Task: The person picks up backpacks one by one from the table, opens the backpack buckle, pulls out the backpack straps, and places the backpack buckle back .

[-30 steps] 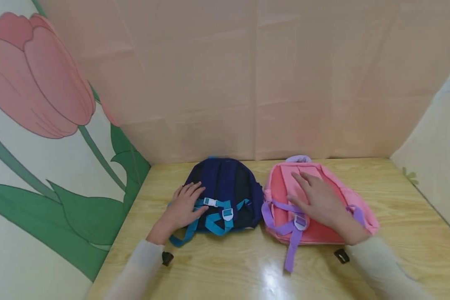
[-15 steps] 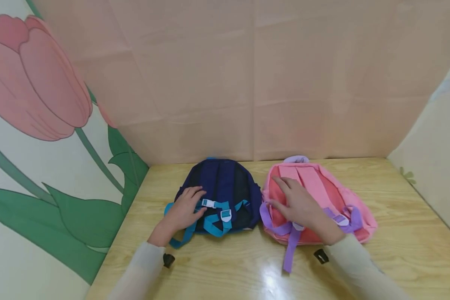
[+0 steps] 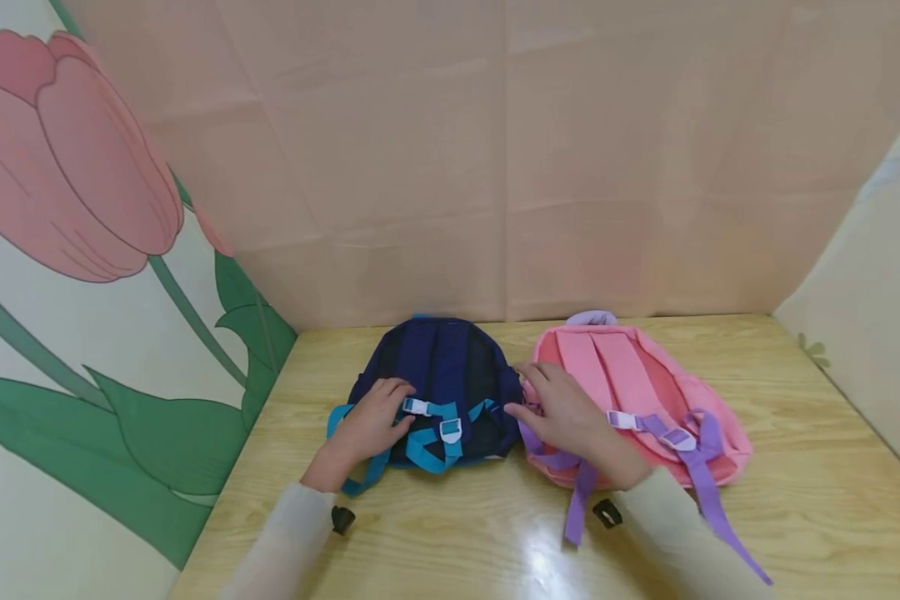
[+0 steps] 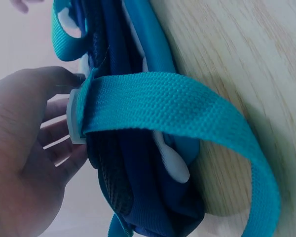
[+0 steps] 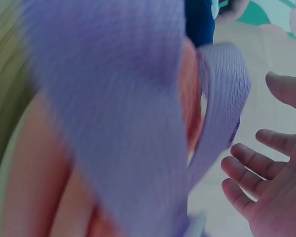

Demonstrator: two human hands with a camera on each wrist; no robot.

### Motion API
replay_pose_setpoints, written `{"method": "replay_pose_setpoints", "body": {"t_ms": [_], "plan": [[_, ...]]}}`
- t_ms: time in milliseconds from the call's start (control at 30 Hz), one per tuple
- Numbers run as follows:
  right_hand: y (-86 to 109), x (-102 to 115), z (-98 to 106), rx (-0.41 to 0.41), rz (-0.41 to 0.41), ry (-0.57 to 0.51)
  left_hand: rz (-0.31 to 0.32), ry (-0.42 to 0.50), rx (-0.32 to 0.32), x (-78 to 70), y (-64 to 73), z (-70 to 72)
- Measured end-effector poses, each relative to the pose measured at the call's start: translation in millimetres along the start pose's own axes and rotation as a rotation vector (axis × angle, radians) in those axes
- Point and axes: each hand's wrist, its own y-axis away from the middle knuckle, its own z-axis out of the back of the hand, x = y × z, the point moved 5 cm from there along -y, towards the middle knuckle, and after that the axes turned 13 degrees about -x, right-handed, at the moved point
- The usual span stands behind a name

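A navy backpack (image 3: 438,358) with teal straps lies straps-up on the wooden table. My left hand (image 3: 371,421) lies over its left side, fingers relaxed, thumb close to a white buckle (image 3: 416,406). In the left wrist view a wide teal strap (image 4: 163,101) arches in front, and the fingers stay spread behind the buckle. Beside it on the right is a pink backpack (image 3: 645,362) with purple straps. My right hand (image 3: 566,417) is over its left side, fingertips near the navy one. The right wrist view shows those fingers (image 5: 246,175) apart, holding nothing, beyond a blurred purple strap (image 5: 123,98).
The wooden table (image 3: 435,550) ends at a pinkish-beige backdrop (image 3: 420,167). On the left stands a panel with a large tulip (image 3: 112,150), on the right a pale panel (image 3: 870,317) with flowers. A purple strap end (image 3: 720,517) trails toward the front.
My right hand has moved left across the pink backpack toward the navy one, uncovering its right-hand straps and buckles. My left hand has barely moved.
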Motion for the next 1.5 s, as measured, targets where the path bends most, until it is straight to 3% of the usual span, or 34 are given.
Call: {"method": "replay_pose_setpoints", "body": {"t_ms": [400, 667, 1000, 1500], "plan": [[-12.0, 28, -23, 0.004, -0.033, -0.059, 0.031, 0.018, -0.004, 2.7, 2.5, -0.6], [-17.9, 37, -45, 0.020, -0.110, -0.134, 0.062, 0.037, 0.001, 2.8, 2.8, 0.0], [-24.7, 47, -60, 0.033, -0.198, -0.212, 0.043, 0.041, 0.017, 0.2, -3.6, 1.9], [-37.9, 65, -91, 0.080, -0.175, -0.330, 0.020, 0.105, -0.012, 5.5, -4.8, 0.9]]}}
